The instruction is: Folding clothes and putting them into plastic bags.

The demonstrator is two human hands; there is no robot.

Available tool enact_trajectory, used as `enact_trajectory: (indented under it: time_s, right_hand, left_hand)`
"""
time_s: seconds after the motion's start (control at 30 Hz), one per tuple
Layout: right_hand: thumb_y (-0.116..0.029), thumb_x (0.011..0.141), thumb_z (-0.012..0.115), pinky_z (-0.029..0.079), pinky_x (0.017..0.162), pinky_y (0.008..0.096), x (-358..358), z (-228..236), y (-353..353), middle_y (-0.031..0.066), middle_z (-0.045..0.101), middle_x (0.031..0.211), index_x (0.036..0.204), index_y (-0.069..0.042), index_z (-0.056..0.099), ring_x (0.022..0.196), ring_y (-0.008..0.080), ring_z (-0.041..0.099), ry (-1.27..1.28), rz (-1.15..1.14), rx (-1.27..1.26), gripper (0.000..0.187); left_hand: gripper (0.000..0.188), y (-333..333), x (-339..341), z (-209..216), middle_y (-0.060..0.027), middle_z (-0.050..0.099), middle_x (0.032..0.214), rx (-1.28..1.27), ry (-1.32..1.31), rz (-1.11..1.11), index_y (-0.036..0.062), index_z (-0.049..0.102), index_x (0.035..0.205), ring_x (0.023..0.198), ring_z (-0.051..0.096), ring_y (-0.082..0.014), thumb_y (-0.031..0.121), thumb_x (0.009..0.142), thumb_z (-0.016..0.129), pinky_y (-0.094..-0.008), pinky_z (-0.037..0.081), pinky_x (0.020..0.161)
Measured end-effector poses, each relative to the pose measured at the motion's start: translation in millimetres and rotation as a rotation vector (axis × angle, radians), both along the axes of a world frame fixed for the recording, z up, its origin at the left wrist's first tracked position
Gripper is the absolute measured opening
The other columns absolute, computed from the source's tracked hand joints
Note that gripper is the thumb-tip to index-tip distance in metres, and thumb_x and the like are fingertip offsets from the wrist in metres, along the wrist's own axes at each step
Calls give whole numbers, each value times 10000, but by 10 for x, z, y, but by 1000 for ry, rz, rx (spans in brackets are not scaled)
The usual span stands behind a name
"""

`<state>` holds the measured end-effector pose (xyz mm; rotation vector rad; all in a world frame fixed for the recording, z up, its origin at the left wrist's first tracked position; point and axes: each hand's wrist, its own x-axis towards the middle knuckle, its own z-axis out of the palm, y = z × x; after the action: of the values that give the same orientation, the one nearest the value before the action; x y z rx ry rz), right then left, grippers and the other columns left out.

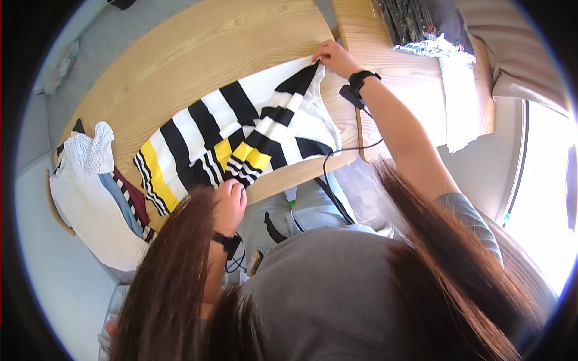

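Observation:
A knitted sweater (208, 123) with black, white and yellow stripes lies across the wooden table (241, 36), its hem to the left and its neck end to the right. One sleeve (265, 144) is folded over the body, its striped cuff toward me. My right hand (338, 58) pinches the far shoulder corner at the black patch. At the near edge my left hand (232, 201) is closed by the sleeve cuff; hair hides part of it, and its fingertips meet the fabric there. Both wrists wear black bands with cables.
Several other garments, including a white knit top (90, 192), hang over a chair at the left. On a second table to the right lie a white cloth (460, 96) and dark plastic packages (415, 21). A black cable (355, 149) runs from my right wrist across the table edge.

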<state>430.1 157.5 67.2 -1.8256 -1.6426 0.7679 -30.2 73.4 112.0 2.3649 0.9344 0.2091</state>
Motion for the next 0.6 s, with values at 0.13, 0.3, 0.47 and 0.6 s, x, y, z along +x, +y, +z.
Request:
enact_trajectory:
  time_s: [0.13, 0.3, 0.47, 0.6]
  right_hand:
    - [37, 718, 555, 468, 785, 338, -57, 42, -46, 110, 575, 932, 891, -84, 662, 899, 264, 566, -15, -64, -22, 237]
    - [29, 754, 530, 451, 833, 337, -143, 92, -68, 113, 568, 955, 921, -82, 623, 957, 283, 544, 16, -93, -94, 221]
    - [15, 775, 521, 447, 851, 335, -83, 66, -78, 109, 557, 983, 873, -89, 640, 976, 282, 542, -24, -51, -46, 186]
    - [1, 779, 523, 450, 854, 336, -9, 22, -72, 116, 550, 1005, 881, -97, 657, 987, 286, 542, -37, -49, -50, 195]
  left_hand:
    - [173, 128, 50, 432, -122, 584, 849, -124, -229, -77, 39, 524, 844, 784, 551, -332, 4, 698, 610, -409, 440, 697]
    - [170, 140, 119, 876, -118, 571, 760, -269, -275, -164, 52, 529, 813, 698, 544, -321, 4, 678, 621, -399, 427, 627]
    - [155, 162, 33, 999, -100, 558, 760, -412, -357, -51, 49, 540, 823, 653, 540, -232, -4, 711, 634, -339, 441, 604]
    - [103, 784, -537, 644, -2, 535, 753, -554, -293, 230, 35, 570, 890, 662, 501, -99, 67, 808, 622, -252, 422, 612]
